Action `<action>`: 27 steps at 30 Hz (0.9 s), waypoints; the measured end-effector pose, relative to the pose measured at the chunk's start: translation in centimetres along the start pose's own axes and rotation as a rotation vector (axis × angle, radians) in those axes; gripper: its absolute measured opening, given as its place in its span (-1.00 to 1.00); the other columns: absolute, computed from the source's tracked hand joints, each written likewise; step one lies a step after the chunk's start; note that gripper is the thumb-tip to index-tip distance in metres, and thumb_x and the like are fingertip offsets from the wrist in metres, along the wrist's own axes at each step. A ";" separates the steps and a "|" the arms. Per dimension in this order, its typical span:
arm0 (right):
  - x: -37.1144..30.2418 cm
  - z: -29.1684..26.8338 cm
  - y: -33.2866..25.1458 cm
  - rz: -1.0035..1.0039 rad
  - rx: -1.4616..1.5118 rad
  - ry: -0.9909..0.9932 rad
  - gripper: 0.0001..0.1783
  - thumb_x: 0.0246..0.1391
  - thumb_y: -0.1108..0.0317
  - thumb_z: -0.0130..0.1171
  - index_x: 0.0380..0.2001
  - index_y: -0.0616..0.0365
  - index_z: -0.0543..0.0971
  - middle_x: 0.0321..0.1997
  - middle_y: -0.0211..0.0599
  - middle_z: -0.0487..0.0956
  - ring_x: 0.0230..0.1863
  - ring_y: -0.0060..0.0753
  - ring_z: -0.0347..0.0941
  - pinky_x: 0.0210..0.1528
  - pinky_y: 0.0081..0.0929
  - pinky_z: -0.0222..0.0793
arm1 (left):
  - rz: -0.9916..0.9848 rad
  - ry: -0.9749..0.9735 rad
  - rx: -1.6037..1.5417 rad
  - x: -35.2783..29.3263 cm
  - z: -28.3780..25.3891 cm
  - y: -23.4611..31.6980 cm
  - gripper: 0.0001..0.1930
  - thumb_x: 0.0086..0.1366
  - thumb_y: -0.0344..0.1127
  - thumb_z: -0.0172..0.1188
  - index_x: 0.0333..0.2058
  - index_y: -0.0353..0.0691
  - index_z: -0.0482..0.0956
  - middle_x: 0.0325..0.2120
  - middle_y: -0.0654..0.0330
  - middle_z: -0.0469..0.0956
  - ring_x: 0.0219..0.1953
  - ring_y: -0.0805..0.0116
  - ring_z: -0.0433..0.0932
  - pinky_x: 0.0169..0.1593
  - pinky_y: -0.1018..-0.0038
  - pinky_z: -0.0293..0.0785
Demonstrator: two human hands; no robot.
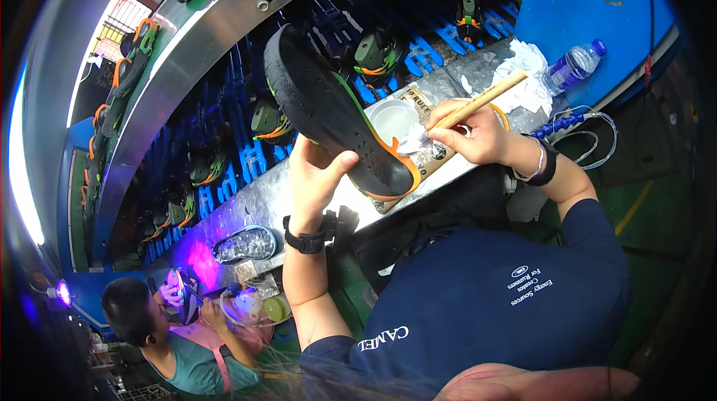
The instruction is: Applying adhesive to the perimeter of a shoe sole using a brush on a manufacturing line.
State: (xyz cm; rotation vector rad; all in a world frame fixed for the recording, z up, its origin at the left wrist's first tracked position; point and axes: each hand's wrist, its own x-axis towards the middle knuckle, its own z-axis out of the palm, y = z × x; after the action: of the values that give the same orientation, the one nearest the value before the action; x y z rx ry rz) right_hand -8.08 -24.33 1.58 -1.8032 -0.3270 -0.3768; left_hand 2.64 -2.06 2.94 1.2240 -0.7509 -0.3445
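Here, the left hand (317, 177) clasps the black sole (332, 110) by its edge, thumb on its face, tilted above the bench (467, 69). Right hand (478, 132) pinches a wooden-handled brush (489, 96), tip near the sole; contact I cannot tell.

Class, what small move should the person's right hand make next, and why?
Probably ease the pale wooden-handled brush onto the orange edge of the black perforated shoe sole: the right hand holds its whitish tip close by that edge, and the left hand grips the sole.
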 end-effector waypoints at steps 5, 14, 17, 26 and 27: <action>0.6 0.0 -0.2 -0.109 -0.005 0.060 -0.92 -0.14 0.56 0.05 -0.47 0.27 0.45 -0.52 -0.30 0.43 -0.55 -0.60 0.31 -0.51 -0.65 0.21 | -0.058 -0.017 -0.017 0.0 0.0 -0.4 -0.48 -0.07 -0.39 0.27 -0.12 -0.30 0.25 -0.27 0.14 0.43 -0.23 0.39 0.43 -0.13 0.48 0.34; 0.5 1.7 -0.2 -0.231 -0.106 0.026 -0.89 -0.18 0.57 0.09 -0.47 0.28 0.44 -0.55 -0.28 0.43 -0.63 -0.55 0.31 -0.60 -0.66 0.19 | -0.120 -0.017 -0.018 -0.1 0.2 -0.3 -0.44 -0.05 -0.34 0.26 -0.07 -0.30 0.23 -0.25 0.13 0.43 -0.22 0.38 0.42 -0.13 0.48 0.34; 1.2 1.6 -0.5 -0.362 -0.166 0.103 -0.88 -0.20 0.60 0.10 -0.48 0.28 0.43 -0.56 -0.27 0.43 -0.64 -0.55 0.31 -0.62 -0.65 0.20 | -0.168 -0.042 -0.022 -0.2 0.5 -0.2 -0.41 -0.04 -0.34 0.25 -0.03 -0.30 0.20 -0.24 0.13 0.42 -0.21 0.38 0.40 -0.12 0.49 0.34; 3.1 0.9 -0.9 -0.462 -0.286 0.217 -0.92 -0.18 0.60 0.08 -0.51 0.30 0.43 -0.56 -0.25 0.44 -0.61 -0.52 0.31 -0.60 -0.63 0.19 | -0.242 -0.084 -0.018 -1.2 1.0 -0.3 -0.42 -0.04 -0.33 0.26 -0.05 -0.32 0.22 -0.24 0.11 0.41 -0.23 0.39 0.41 -0.17 0.50 0.38; 3.2 0.8 -1.0 -0.456 -0.269 0.232 -0.92 -0.18 0.60 0.07 -0.51 0.30 0.43 -0.55 -0.25 0.44 -0.61 -0.52 0.31 -0.59 -0.63 0.20 | -0.258 -0.081 -0.034 -1.4 1.1 -0.3 -0.42 -0.05 -0.32 0.26 -0.05 -0.33 0.22 -0.25 0.11 0.41 -0.24 0.39 0.42 -0.17 0.50 0.39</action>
State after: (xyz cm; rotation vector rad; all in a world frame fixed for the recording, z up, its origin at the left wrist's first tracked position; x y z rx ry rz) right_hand -5.52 -23.20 3.59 -1.9125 -0.5449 -0.9817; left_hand 0.93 -2.10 2.40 1.2832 -0.6541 -0.6201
